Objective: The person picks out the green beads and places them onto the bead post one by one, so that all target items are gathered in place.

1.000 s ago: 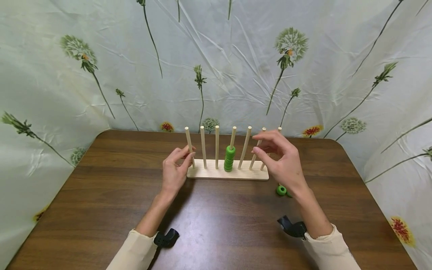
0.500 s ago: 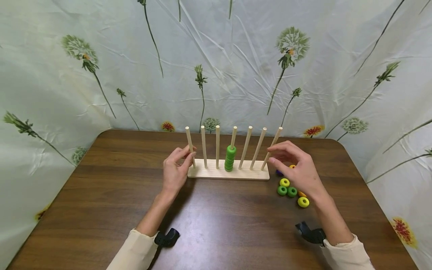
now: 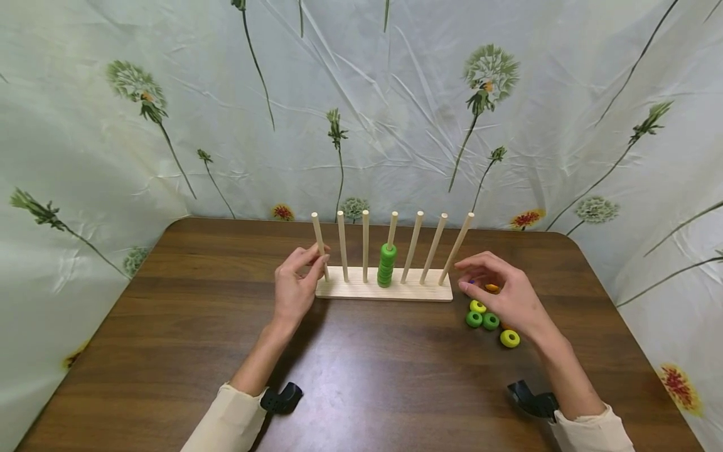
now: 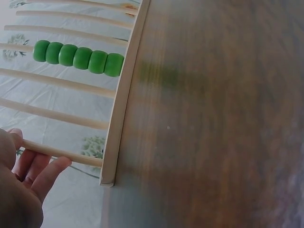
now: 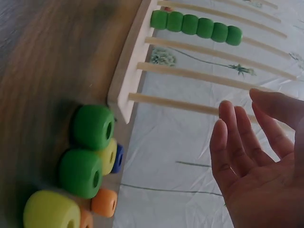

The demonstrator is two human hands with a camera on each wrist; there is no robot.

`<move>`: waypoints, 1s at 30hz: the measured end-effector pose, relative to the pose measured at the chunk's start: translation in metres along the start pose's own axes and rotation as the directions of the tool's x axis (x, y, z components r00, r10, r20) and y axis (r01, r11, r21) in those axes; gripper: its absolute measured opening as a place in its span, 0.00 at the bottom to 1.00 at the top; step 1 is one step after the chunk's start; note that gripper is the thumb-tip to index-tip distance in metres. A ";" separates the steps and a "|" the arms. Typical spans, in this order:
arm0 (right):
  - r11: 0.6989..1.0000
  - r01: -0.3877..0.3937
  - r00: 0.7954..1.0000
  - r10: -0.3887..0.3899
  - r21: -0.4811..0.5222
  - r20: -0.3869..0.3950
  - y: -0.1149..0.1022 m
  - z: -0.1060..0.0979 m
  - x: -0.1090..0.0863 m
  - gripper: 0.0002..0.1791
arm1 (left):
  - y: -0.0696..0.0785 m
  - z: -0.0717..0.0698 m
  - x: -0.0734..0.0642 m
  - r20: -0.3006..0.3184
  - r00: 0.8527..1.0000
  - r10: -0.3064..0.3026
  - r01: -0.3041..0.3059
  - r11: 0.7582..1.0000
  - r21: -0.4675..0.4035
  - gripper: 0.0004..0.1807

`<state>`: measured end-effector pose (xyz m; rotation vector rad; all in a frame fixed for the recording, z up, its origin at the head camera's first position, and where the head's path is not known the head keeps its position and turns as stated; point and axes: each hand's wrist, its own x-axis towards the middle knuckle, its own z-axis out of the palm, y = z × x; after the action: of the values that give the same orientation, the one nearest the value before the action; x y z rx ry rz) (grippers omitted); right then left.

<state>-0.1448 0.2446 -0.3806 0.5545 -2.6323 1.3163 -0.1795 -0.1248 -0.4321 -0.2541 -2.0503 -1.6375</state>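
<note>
A pale wooden rack (image 3: 353, 290) with several upright pegs stands on the table. My left hand (image 3: 294, 285) pinches its leftmost peg (image 3: 318, 231) between thumb and fingers. Several green beads (image 3: 386, 267) are stacked on the middle peg; the other pegs carry none. My right hand (image 3: 508, 298), fingers loosely bent with nothing between them, hovers right of the rack over loose beads. Among these are two green beads (image 5: 80, 173), a large yellow bead (image 3: 510, 339), a smaller-looking yellow bead (image 3: 477, 306), a blue bead (image 5: 118, 159) and an orange bead (image 5: 104, 203). The hand partly hides the pile in the head view.
The brown wooden table (image 3: 384, 389) reaches back to a pale curtain (image 3: 254, 125) printed with dandelions. A black wrist strap (image 3: 282, 398) sits at the left sleeve, another black strap (image 3: 531, 400) at the right.
My right hand has moved right and down, from in front of the right-hand pegs to over the loose beads, which came into view as it moved. The left hand has stayed on its peg.
</note>
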 end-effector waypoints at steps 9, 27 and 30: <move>0.999 0.043 0.996 -0.042 -0.011 0.073 0.019 -0.005 -0.010 0.22 | 0.000 0.000 0.001 0.002 1.000 -0.005 0.005 1.000 0.004 0.10; 0.983 -0.134 0.939 0.165 -0.122 0.303 0.035 -0.005 -0.027 0.24 | -0.001 0.000 0.000 0.010 1.000 -0.011 0.011 1.000 0.003 0.10; 0.980 -0.133 0.940 0.172 -0.146 0.295 0.037 -0.004 -0.027 0.25 | -0.001 0.000 0.000 0.010 1.000 -0.017 0.017 1.000 0.002 0.10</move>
<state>-0.1341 0.2752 -0.4135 0.5888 -3.0428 1.1759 -0.1800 -0.1252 -0.4325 -0.2456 -2.0669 -1.6471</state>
